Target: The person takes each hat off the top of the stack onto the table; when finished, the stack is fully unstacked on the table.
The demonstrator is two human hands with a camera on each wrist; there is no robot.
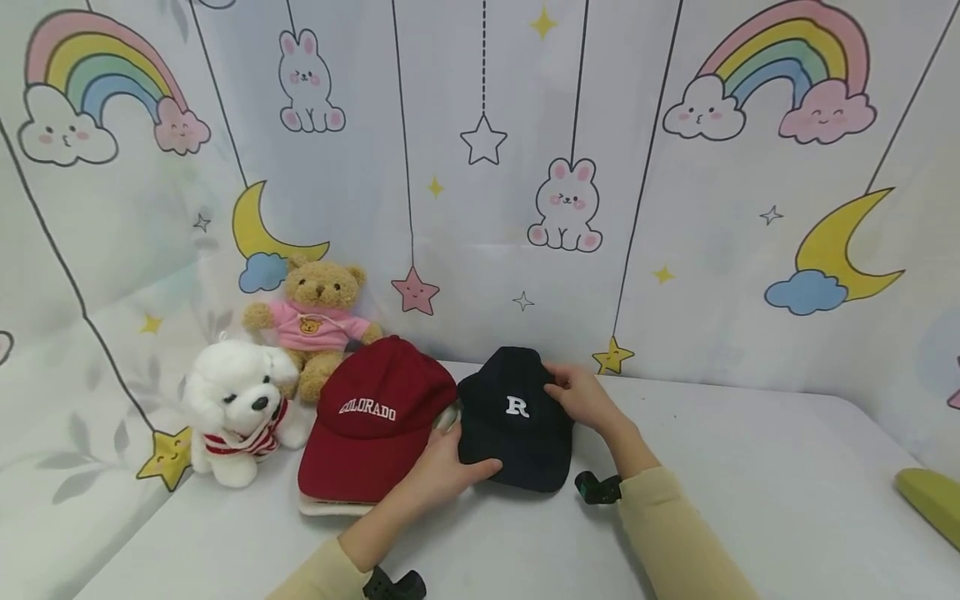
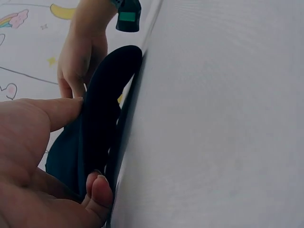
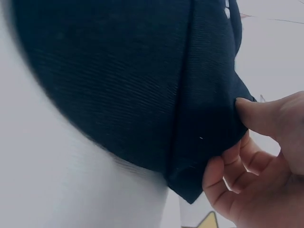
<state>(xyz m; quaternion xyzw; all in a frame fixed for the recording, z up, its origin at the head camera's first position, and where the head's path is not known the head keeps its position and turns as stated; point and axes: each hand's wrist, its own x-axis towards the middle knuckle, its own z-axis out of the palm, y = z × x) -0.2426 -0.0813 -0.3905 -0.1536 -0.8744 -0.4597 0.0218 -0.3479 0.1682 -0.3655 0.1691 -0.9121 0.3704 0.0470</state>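
Observation:
A dark navy baseball cap (image 1: 513,450) with a white letter R faces forward at the middle of the table. My left hand (image 1: 438,471) grips its brim at the left side, thumb on top; in the left wrist view the fingertips (image 2: 100,190) curl beneath the brim (image 2: 102,109). On the other side, my right hand (image 1: 588,398) pinches the edge of the crown. The right wrist view shows that thumb (image 3: 259,114) on the fabric and the fingers curled at its lower edge. A red cap (image 1: 375,454) lettered COLORADO lies just left, behind my left hand.
Under the red cap shows the edge of a cream-coloured cap (image 1: 330,507). A white plush dog (image 1: 232,408) and a teddy bear (image 1: 318,321) in pink sit at the back left. A green object (image 1: 926,500) lies at the right edge. Behind the white table (image 1: 735,467) hangs a printed cloth (image 1: 480,217).

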